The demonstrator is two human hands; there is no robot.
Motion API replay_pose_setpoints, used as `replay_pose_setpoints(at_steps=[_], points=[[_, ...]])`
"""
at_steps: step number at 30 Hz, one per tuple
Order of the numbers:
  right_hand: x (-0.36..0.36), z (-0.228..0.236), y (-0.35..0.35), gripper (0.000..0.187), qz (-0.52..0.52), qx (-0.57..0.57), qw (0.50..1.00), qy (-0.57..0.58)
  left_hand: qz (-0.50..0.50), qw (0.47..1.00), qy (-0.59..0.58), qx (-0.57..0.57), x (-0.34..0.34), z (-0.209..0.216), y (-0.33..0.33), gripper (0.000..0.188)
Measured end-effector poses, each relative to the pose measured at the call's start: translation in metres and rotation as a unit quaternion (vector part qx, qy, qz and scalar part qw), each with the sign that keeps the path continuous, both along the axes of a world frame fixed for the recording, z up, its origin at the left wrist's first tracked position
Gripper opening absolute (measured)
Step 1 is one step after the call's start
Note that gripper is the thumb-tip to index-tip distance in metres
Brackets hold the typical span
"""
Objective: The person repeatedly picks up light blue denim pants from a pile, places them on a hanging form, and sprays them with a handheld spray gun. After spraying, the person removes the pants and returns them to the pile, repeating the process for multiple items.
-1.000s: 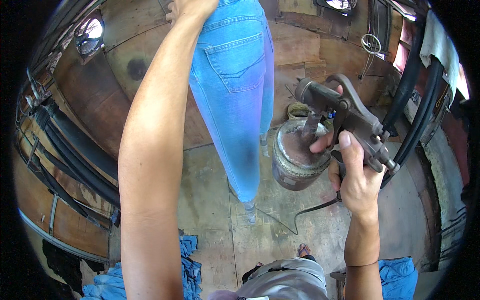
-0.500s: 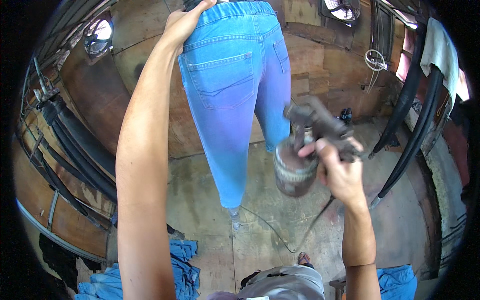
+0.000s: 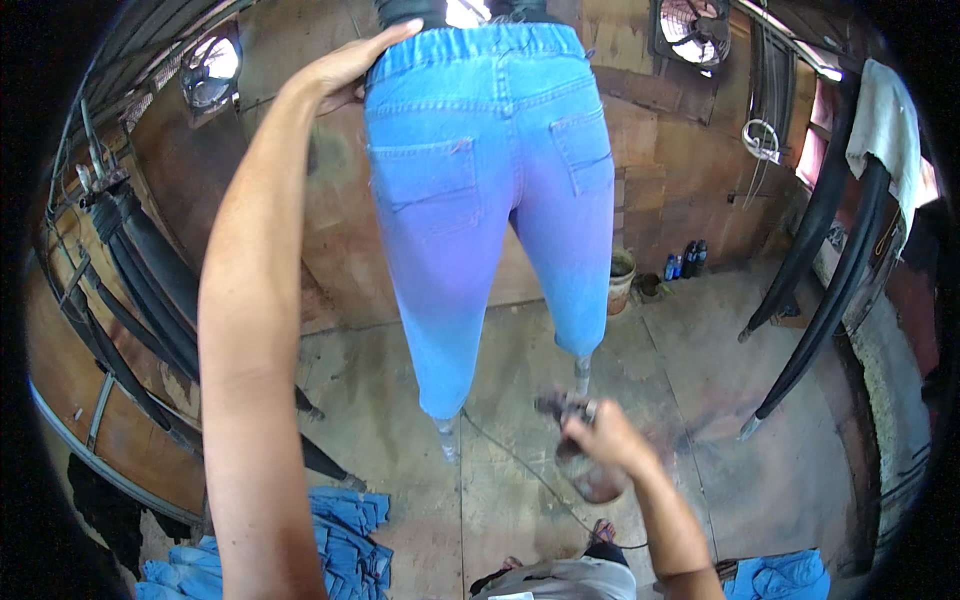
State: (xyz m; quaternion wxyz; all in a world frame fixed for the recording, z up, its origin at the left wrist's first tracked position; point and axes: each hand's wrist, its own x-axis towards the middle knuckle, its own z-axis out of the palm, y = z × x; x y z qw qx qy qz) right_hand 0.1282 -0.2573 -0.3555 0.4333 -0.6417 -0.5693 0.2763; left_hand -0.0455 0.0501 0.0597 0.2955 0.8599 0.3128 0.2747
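Observation:
A pair of blue jeans [image 3: 540,90] hangs in front of me, back pockets facing me, stretched over a dark form. A purple tint spreads across the seat and thighs. My left hand [image 3: 352,68] grips the left side of the elastic waistband, thumb pointing along its top edge; the other fingers are partly hidden. Lower down, to the right of the jeans' left leg, my right hand [image 3: 612,440] is closed around a spray gun [image 3: 563,404]. Its cup [image 3: 590,478] hangs below, smeared by motion, and the nozzle points left.
Folded blue jeans [image 3: 345,535] lie in a pile at lower left, and more denim [image 3: 785,578] lies at lower right. Black tube-like forms [image 3: 150,270] hang on both sides. A hose [image 3: 520,460] crosses the floor. A bucket [image 3: 620,285] and bottles [image 3: 690,260] stand by the back wall.
My right hand has swung the spray gun down and to the left, away from the jeans' seat. The jeans now face me more squarely, with both legs showing. My left hand has shifted slightly left.

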Motion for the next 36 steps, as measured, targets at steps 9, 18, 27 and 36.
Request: replay_pose_setpoints(at_steps=[9,18,27,36], points=[[0.073,-0.122,-0.049,0.039,-0.106,-0.084,0.985,0.106,0.274,0.777,0.041,0.565,0.114,0.121,-0.076,0.061],[0.224,0.002,-0.085,0.057,-0.198,0.031,0.977,0.070,0.125,0.822,0.070,0.551,0.322,0.120,-0.122,0.078],[0.304,0.145,-0.073,0.054,-0.127,0.147,0.974,0.117,-0.185,0.971,-0.131,0.080,0.360,-0.156,-0.173,0.089],[0.335,0.133,-0.007,0.023,-0.125,0.134,0.968,0.170,-0.269,0.931,-0.089,-0.229,0.385,-0.236,-0.175,0.107]])
